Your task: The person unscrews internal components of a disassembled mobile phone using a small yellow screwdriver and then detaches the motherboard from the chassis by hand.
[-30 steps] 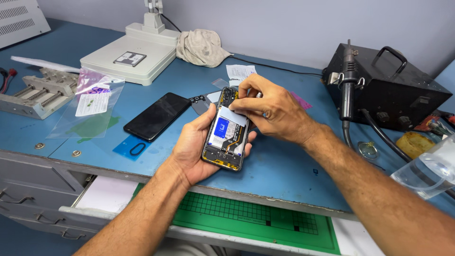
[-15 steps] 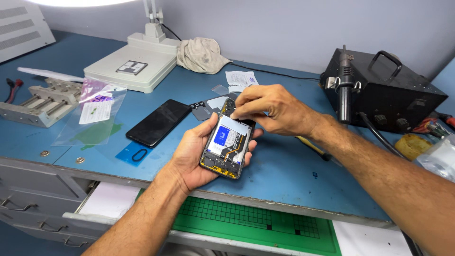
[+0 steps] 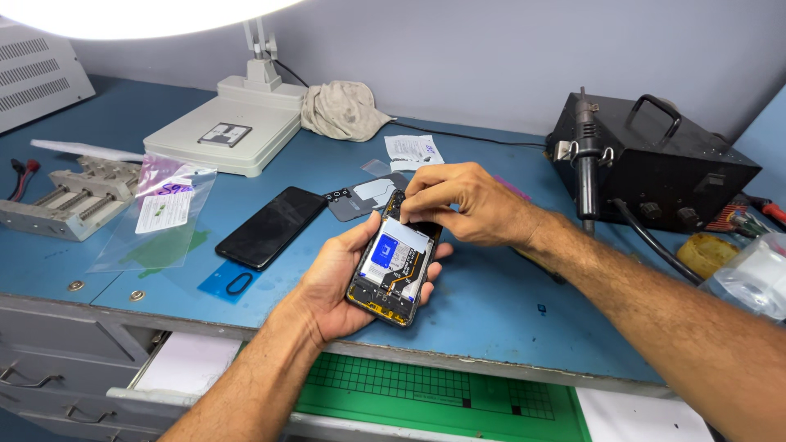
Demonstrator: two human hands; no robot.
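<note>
Left hand (image 3: pixel 340 282), centre of frame: palm up, fingers wrapped round the edges of an opened phone (image 3: pixel 395 263), clamped on it from beneath. Phone lies back-side up with cover removed; white-and-blue battery label and an orange flex strip are exposed. It is held just above the near part of the blue bench (image 3: pixel 508 303), tilted slightly, top end pointing to upper right.

Right hand (image 3: pixel 463 203) comes in from the right of the frame. Fingertips are pinched together on the phone's top end, touching it. Whether a small part sits between the fingertips cannot be told; the fingers hide the spot.

Just behind the hands, centre: a grey back-cover piece (image 3: pixel 364 196) lying flat on the bench. Left of it, a black phone screen (image 3: pixel 270 227) face up, apart from the held phone. Below that, a small blue film tab (image 3: pixel 235 284).

Left of frame: clear plastic bag (image 3: pixel 155 217) with a pink and white label, beside a metal clamp jig (image 3: pixel 70 196).

Upper left of centre: white lamp base plate (image 3: pixel 225 135), a crumpled beige cloth (image 3: pixel 344 110) touching its right side. White paper slip (image 3: pixel 413 151) near the cloth.

Upper right: black hot-air station (image 3: pixel 663 168), its handpiece (image 3: pixel 586 155) hung upright on the left side.

Bottom centre: green grid mat (image 3: pixel 442 397) on the pulled-out shelf under the bench edge.
</note>
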